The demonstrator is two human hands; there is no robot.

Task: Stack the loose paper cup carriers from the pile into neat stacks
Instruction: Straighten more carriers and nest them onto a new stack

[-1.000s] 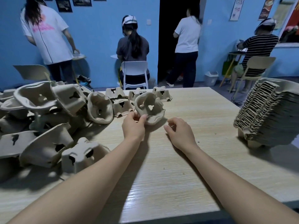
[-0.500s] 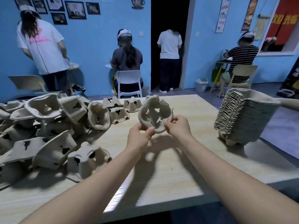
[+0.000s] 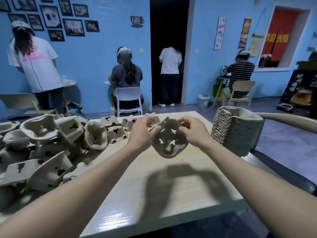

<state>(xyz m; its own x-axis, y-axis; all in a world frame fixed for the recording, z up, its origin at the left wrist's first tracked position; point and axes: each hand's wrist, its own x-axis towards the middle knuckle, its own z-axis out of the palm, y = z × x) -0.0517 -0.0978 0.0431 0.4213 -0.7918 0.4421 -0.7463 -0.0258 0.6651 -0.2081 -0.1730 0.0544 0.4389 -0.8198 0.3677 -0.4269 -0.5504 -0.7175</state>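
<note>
A grey-brown pulp cup carrier hangs in the air above the middle of the wooden table, its hollow side turned toward me. My left hand pinches its upper left rim and my right hand grips its upper right rim. A loose pile of carriers covers the left side of the table. A neat tilted stack of carriers stands at the right edge.
Three single carriers lie upside down at the far middle of the table. A curved chair back reaches in beside the stack at right. Several people work at small tables and chairs along the blue wall behind.
Both hands lifted the carrier off the table and raised it. It turned so its hollow side faces me, and my right hand joined the hold on its rim.
</note>
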